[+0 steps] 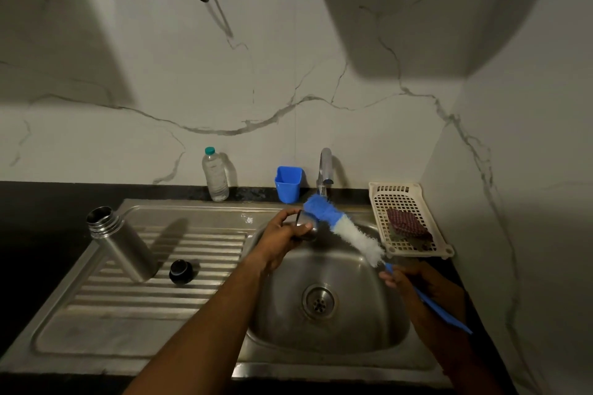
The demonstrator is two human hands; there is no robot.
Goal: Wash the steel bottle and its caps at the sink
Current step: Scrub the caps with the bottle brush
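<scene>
From the head camera we look down on a brushed stainless sink with a round drain and a ribbed draining board to its left. On those ridges stands the steel bottle, a smooth cylinder with a threaded neck, open at the top and uncapped. Just beside its base sits a small, rounded black cap, apart from the bottle wall.

Our left hand is curled around a steel cap, a shiny cup-like piece with a dark rim, held over the basin below the chrome tap. The fingers wrap it closely, the thumb pressed across its side.

Our right hand is closed on the thin blue plastic handle of a bottle brush. Its fluffy head, blue at the tip and white nearer the handle, reaches up towards the spout, its blue tip right beside the cap; we cannot tell whether they touch.

Against the veined marble wall stand a clear plastic bottle with a teal lid and a blue plastic cup. To the right, a cream perforated tray holds a dark red woven scrubber.
</scene>
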